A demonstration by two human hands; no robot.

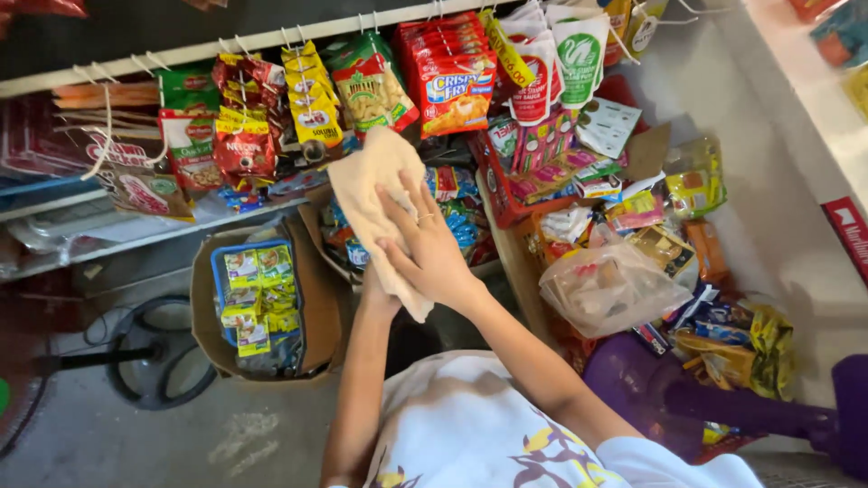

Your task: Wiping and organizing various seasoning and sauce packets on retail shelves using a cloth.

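Cloth [372,203], soft, beige and limply folded, is held up in front of the body, pressed flat between the right hand [432,248], whose fingers are laid spread over its front, and the left hand [378,291], which is mostly hidden behind it so its grasp cannot be told. Just beyond the grip, glossy red, yellow and green snack packets [366,90] are hung from hooks on a white rail [226,41]. Below and left of the grip an open cardboard box [312,307] is filled with small yellow-green sachets [258,294], while to the right a clear plastic bag [608,287] of wrapped goods is set among loose packets.
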